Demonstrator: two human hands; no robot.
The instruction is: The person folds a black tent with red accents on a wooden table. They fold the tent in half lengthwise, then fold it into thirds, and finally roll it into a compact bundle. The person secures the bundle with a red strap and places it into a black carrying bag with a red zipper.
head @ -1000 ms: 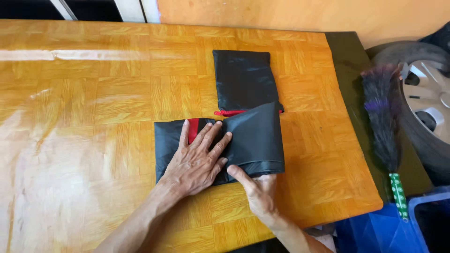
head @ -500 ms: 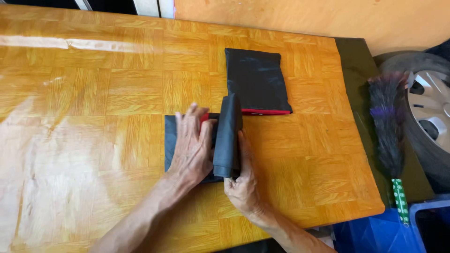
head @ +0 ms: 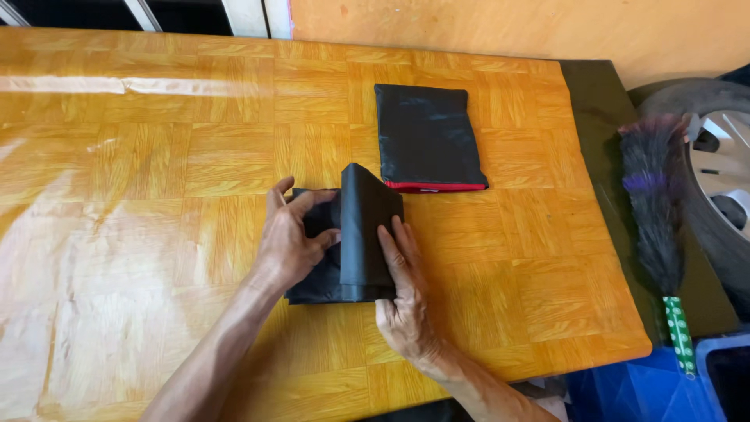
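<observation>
On the wooden table (head: 156, 156) a black cloth (head: 363, 234) (long axis near-to-far) is pinched at its left by the left hand (head: 293, 238) and pressed flat at its right by the open right hand (head: 402, 293), both equally near.

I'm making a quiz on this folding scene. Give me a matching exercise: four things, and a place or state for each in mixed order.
Things:
1. left hand
2. right hand
3. folded black cloth with red edge
4. feather duster

Places or states:
A. lies flat, untouched, farther up the table
B. off the table's right edge
C. presses the cloth's right side
D. grips the cloth's left part

Pairs: 1-D, 2-C, 3-A, 4-B
</observation>
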